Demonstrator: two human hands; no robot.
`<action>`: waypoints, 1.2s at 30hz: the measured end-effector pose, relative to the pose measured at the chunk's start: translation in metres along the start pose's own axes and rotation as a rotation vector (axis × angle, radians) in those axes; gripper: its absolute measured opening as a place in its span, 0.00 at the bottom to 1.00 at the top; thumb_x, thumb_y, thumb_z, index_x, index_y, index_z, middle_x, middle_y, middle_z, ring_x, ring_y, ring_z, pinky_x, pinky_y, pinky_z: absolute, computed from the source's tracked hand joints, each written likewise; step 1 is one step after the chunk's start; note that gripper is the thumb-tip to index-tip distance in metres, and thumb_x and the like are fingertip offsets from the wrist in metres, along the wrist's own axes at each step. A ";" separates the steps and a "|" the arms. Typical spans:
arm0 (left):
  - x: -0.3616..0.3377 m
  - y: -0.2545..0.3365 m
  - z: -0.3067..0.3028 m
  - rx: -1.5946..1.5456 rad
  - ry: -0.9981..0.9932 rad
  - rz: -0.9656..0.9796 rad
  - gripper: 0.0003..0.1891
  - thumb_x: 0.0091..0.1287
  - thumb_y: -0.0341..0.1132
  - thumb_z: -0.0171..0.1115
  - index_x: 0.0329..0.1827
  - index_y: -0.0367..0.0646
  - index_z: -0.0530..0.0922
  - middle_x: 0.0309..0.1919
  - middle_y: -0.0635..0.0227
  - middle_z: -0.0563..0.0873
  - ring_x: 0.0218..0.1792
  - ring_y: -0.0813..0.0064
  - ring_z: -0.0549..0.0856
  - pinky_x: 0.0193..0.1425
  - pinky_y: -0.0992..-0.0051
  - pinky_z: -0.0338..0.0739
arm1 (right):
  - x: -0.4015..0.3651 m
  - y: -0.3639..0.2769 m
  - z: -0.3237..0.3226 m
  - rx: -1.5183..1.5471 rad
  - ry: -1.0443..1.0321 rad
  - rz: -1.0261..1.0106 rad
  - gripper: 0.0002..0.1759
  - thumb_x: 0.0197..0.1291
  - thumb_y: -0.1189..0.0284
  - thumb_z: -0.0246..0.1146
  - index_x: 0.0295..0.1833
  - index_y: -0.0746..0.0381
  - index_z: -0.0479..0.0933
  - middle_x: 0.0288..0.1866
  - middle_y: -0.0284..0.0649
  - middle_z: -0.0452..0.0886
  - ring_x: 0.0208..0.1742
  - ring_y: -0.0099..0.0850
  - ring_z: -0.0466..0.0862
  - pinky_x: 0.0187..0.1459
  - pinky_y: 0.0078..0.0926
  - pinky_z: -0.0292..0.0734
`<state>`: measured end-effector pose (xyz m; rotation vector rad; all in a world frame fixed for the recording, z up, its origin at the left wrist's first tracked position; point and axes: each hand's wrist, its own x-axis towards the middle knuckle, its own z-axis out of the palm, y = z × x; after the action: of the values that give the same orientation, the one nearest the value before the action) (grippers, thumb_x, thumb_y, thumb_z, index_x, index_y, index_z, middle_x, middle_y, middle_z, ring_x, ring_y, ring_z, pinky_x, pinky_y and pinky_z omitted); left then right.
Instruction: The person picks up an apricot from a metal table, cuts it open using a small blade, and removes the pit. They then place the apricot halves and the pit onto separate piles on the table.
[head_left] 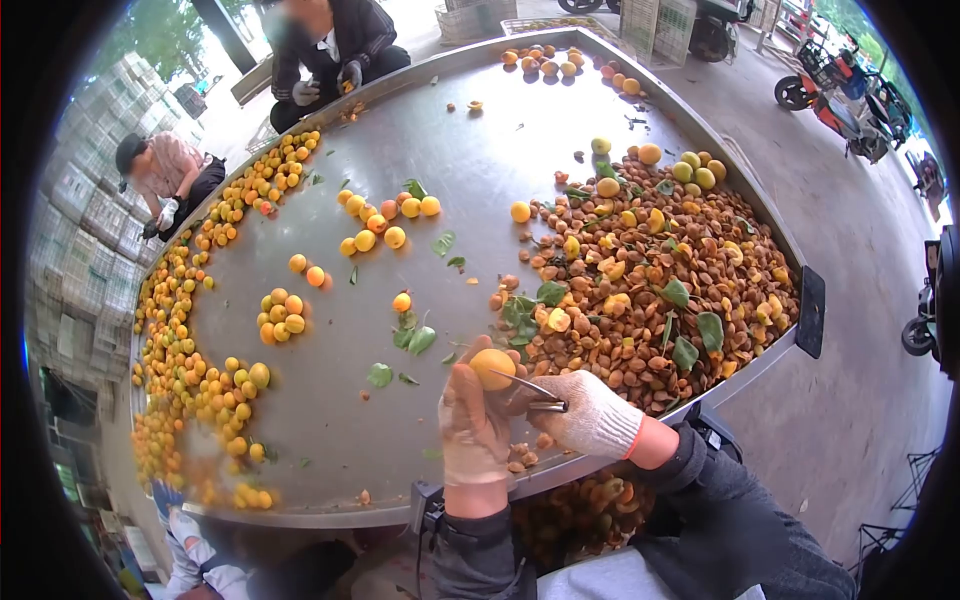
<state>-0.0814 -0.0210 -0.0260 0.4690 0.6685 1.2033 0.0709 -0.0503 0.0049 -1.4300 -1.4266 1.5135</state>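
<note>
Above a metal table [320,420], the left hand [470,425] pinches a seemingly whole orange fruit [493,369] as the right hand [590,412] grips a knife [532,387] against it, brown pits [625,345] heaped nearby, many uncut fruits [220,385] at left.

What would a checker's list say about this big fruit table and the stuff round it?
Surface: metal table, shiny, raised rim.
Job's things: orange fruit, knife at it; more fruit, many along the left.
Clutter: brown pits heaped right; loose leaves.
Grippers: left hand holds the orange fruit; gloved right hand, the knife.
Cables: thin dark cord, near edge.
Surroundings: people, scooters, crates.
</note>
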 end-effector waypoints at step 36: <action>-0.006 0.002 0.014 0.179 -0.116 0.174 0.34 0.59 0.34 0.75 0.65 0.31 0.71 0.49 0.57 0.84 0.47 0.71 0.84 0.53 0.75 0.80 | 0.009 0.010 0.012 -0.052 0.107 -0.139 0.15 0.59 0.78 0.62 0.53 0.58 0.82 0.36 0.45 0.86 0.37 0.32 0.86 0.40 0.28 0.79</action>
<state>-0.0745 -0.0261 -0.0133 0.7542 0.6477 1.2744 0.0602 -0.0476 -0.0094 -1.3901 -1.4774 1.3034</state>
